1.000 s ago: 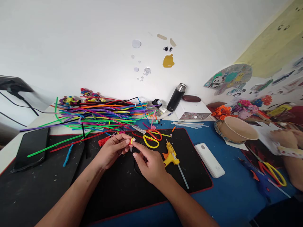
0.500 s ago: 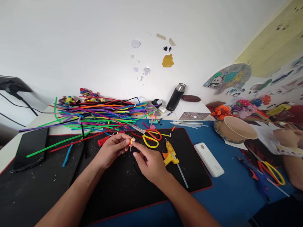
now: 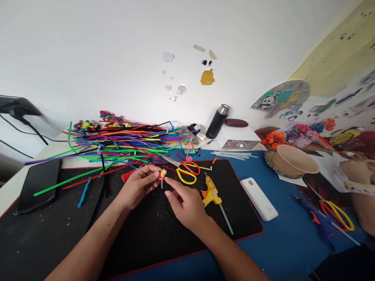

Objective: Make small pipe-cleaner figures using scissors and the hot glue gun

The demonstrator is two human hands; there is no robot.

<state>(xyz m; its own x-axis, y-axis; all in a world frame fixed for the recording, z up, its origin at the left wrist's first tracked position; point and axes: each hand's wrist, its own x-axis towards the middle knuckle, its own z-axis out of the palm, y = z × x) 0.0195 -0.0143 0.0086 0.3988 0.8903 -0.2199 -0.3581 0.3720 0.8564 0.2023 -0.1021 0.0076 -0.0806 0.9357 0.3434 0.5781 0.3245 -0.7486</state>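
My left hand is closed, pinching a small craft piece between thumb and fingertips. The piece is yellow and red with a pale pink tip, and a thin pale strip hangs below it; it looks made of pipe cleaner, though its exact shape is too small to tell. My right hand is just to its right, thumb and index finger apart, the index tip at or touching the piece's lower side. Beyond my hands lie scissors with yellow and orange handles. A yellow glue gun rests right of my right hand.
Many coloured pipe cleaners are heaped along the wall. A phone lies left on the black mat. To the right are a white power bank, a black flask, a bowl and another person's arm.
My right index finger has slid down off the top of the craft piece, so more of its yellow and pink end shows. My left hand keeps its pinch.
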